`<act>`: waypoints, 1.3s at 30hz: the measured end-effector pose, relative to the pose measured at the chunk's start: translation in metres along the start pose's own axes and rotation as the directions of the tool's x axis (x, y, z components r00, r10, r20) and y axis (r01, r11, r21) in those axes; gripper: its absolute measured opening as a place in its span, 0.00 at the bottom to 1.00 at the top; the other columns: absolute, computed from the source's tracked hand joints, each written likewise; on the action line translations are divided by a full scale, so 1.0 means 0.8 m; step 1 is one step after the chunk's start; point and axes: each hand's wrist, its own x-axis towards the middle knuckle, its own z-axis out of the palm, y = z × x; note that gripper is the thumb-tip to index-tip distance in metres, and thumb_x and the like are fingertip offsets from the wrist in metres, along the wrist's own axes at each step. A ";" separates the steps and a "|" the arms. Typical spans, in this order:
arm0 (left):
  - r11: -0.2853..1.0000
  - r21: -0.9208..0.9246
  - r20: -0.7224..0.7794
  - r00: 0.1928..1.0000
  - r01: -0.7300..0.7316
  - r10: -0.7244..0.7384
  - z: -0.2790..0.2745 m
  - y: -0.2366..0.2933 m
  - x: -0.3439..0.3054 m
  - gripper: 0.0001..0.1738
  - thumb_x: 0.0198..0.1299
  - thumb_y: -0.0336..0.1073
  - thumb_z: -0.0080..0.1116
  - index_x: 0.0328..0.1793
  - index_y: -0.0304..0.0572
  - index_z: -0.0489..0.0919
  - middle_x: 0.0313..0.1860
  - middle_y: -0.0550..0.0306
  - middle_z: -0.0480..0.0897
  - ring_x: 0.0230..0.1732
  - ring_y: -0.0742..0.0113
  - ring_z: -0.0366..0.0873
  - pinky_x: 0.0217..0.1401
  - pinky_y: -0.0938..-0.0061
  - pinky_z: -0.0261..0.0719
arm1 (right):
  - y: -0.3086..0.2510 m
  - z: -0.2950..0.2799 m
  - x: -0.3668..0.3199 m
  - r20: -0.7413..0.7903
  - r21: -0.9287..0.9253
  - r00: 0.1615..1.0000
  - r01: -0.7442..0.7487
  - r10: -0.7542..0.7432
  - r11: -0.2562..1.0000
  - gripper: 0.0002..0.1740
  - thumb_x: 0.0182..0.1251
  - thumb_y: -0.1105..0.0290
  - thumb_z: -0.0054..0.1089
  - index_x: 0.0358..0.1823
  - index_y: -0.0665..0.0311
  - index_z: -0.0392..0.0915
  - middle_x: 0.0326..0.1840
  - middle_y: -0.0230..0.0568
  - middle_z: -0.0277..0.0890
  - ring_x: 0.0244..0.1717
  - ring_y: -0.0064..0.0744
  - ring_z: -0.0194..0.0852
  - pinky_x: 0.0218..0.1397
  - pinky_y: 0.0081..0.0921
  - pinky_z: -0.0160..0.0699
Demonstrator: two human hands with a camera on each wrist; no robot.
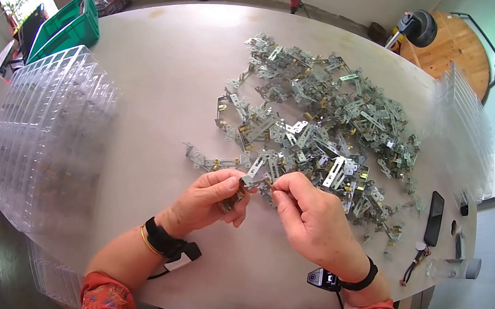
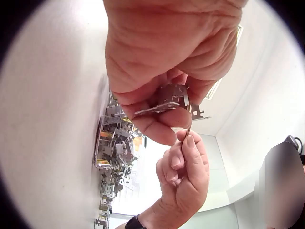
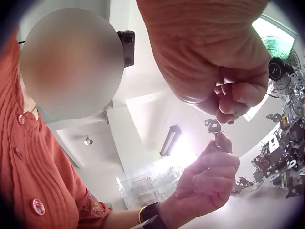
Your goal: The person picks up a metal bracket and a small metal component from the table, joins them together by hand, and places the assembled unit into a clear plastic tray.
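Observation:
My left hand [image 1: 211, 194] grips stamped metal brackets, with the thumb on top and the fingers curled beneath. In the left wrist view a dark metal bracket [image 2: 174, 91] and a flat perforated strip [image 2: 159, 109] show among its fingers. Close to its right, my right hand [image 1: 315, 221] pinches a thin metal piece [image 2: 188, 130] between thumb and forefinger, level with the brackets. Its exact kind I cannot tell. Seen from the right wrist, a small notched bracket end [image 3: 213, 126] stands up from the left fingertips, just below the right hand's curled fingers.
A wide heap of metal brackets [image 1: 327, 109], some with brass-coloured parts, spreads beyond the hands. Stacked clear plastic trays [image 1: 44, 134] stand at left, more trays [image 1: 467, 132] at right. A phone [image 1: 434, 218] and a clear cylinder [image 1: 454, 268] lie near the right edge.

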 end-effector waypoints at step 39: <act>0.841 0.507 0.016 0.974 0.188 -0.227 0.018 0.005 -0.002 0.14 0.73 0.41 0.58 0.53 0.38 0.82 0.33 0.64 0.82 0.31 0.79 0.78 0.36 0.79 0.77 | 0.029 0.010 0.013 -0.004 0.236 0.994 0.107 -0.110 0.966 0.03 0.72 0.76 0.57 0.43 0.66 0.74 0.43 0.44 0.74 0.42 0.41 0.76 0.46 0.31 0.75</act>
